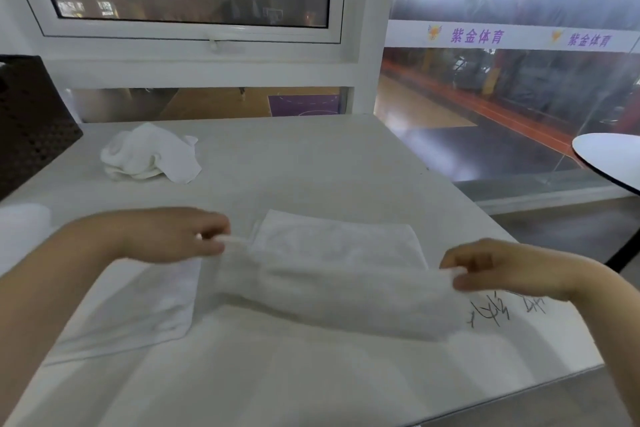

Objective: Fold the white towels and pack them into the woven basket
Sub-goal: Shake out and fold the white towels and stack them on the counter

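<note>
A white towel (332,291) is stretched between my hands just above the white table (311,166), part of it still lying flat behind. My left hand (187,236) pinches its left corner, and my right hand (498,270) pinches its right corner. Under my left forearm lies another flat white towel (138,308). A crumpled white towel (152,152) sits at the back left of the table. The dark woven basket (31,121) stands at the far left edge, only partly in view.
Black scribbles (502,312) mark the table near its right edge. A round white table (609,156) stands to the right across a gap. A window and white wall run behind the table. Something white and blurred (20,225) lies at the left edge.
</note>
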`<control>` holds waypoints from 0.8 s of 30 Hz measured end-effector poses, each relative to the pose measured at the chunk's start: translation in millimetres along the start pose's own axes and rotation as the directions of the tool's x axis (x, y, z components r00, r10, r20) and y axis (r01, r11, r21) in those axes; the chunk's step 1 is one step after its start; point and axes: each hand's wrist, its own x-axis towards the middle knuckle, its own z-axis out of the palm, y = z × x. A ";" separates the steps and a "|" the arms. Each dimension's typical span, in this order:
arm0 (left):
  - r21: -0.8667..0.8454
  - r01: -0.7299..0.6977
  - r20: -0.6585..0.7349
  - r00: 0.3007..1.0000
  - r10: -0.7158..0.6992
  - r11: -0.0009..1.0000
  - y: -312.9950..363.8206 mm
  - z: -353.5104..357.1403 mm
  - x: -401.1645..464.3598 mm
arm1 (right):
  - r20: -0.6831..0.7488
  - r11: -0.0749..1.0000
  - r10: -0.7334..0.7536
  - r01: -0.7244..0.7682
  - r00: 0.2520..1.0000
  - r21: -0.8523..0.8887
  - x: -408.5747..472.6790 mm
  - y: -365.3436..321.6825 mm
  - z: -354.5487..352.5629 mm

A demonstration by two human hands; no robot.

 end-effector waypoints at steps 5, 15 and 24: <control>-0.472 0.004 -0.287 0.945 -0.158 0.881 2.6 -10.8 58.9 | -0.428 0.929 0.027 0.136 0.904 0.344 31.2 18.2 -21.0; -0.440 0.244 -0.473 0.755 -0.454 0.864 12.8 42.4 181.2 | -0.798 0.966 0.243 -0.060 0.552 0.253 144.3 70.0 -0.2; -0.190 0.354 -0.576 0.715 -0.396 0.916 -0.7 82.0 206.5 | -0.809 0.968 0.122 -0.250 0.575 -0.032 165.3 87.3 12.5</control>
